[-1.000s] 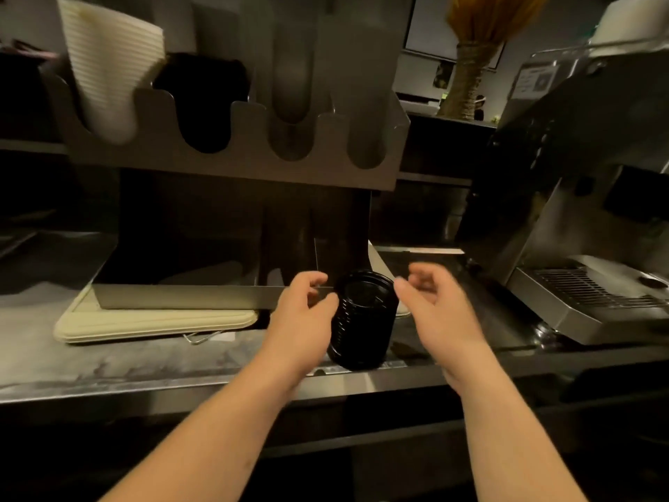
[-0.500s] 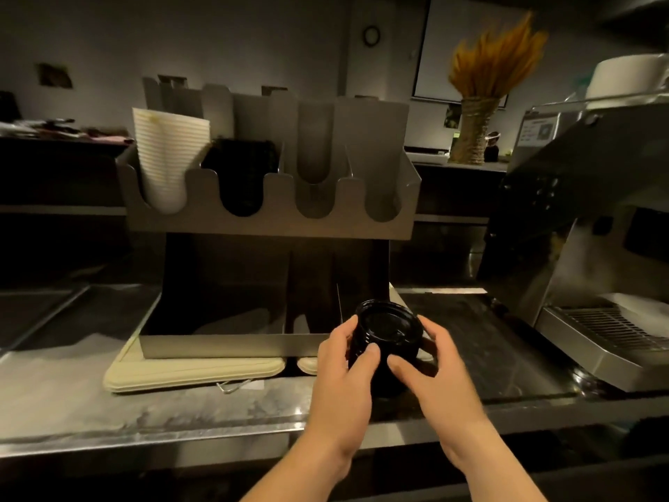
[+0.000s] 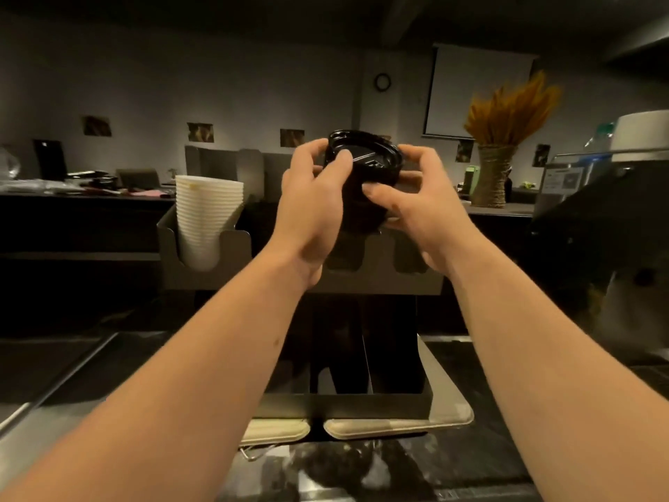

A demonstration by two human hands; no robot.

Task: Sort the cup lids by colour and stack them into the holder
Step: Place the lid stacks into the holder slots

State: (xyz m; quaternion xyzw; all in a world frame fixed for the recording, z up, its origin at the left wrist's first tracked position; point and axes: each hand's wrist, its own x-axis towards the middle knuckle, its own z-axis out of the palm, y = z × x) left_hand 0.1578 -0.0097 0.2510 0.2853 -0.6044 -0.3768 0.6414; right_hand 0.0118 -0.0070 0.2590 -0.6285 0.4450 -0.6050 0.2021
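The metal holder (image 3: 239,264) is being faced head-on, its far-left slot being filled by a stack of white lids (image 3: 206,208). Above the middle slots, a stack of black lids (image 3: 365,164) is being held up, clasped from both sides by the left hand (image 3: 311,211) and right hand (image 3: 423,211), fingers curled around it.

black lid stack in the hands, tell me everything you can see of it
The black lid stack is a column of nested glossy black lids, plastic by the look, the top one with a raised rim. It is held in the air, top tilted toward the camera, in front of the holder. The left hand and right hand grip its sides; the left thumb rests on the top lid.
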